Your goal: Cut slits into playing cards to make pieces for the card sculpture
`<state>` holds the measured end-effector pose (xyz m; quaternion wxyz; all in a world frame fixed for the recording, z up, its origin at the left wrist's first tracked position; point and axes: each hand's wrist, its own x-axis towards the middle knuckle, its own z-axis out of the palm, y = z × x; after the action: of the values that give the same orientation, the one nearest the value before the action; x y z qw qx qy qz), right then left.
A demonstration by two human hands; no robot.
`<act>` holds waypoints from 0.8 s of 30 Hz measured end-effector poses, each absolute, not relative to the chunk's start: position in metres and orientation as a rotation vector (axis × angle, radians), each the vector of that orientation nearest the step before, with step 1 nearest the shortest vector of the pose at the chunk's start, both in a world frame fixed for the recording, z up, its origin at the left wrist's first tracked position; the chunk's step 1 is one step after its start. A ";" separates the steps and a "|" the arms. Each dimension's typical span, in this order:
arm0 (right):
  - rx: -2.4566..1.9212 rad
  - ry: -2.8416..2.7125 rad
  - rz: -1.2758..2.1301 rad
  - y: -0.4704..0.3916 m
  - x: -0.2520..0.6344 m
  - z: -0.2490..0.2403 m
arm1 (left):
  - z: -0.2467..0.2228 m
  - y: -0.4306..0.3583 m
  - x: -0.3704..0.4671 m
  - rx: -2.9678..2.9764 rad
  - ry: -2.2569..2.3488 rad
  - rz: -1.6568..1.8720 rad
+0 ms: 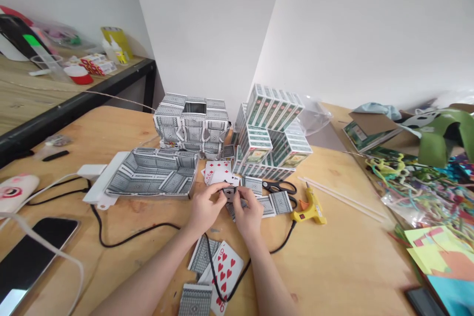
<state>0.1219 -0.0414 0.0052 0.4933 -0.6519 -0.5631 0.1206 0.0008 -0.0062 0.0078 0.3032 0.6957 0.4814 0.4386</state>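
A small playing card (229,194), its dark pip facing me, is pinched between both hands at the middle of the table. The fingertips of my left hand (208,206) close on its left edge. At its right edge my right hand (249,212) grips it the same way. Loose face-up cards (218,170) lie just beyond the fingers, and face-down cards (280,202) lie to the right. Nearer me rests a nine of hearts (225,271), partly over a grey-backed card. A yellow glue gun (311,207) lies right of my hands, close to black-handled scissors (283,187).
An open tray of cards (151,175) and a hollow card structure (192,126) stand at left and back. Stacked card boxes (272,133) rise behind my hands. A black cable (137,233) runs under my arms. A phone (35,261) lies left; craft paper (440,256) lies right.
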 end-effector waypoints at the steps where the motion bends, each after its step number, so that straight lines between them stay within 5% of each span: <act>1: -1.593 -1.365 0.292 -0.041 0.122 0.005 | 0.007 -0.006 0.001 1.847 1.280 1.154; 13: -1.530 -1.123 0.688 -0.038 0.120 0.004 | 0.006 -0.002 0.001 1.669 1.200 1.178; 24: -1.504 -1.081 0.700 -0.034 0.122 -0.002 | 0.002 -0.004 0.002 1.690 1.313 1.170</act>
<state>0.1217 -0.0339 -0.0025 0.5485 -0.6351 -0.4565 0.2956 0.0019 -0.0036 0.0019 0.3442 0.6504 0.5056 0.4504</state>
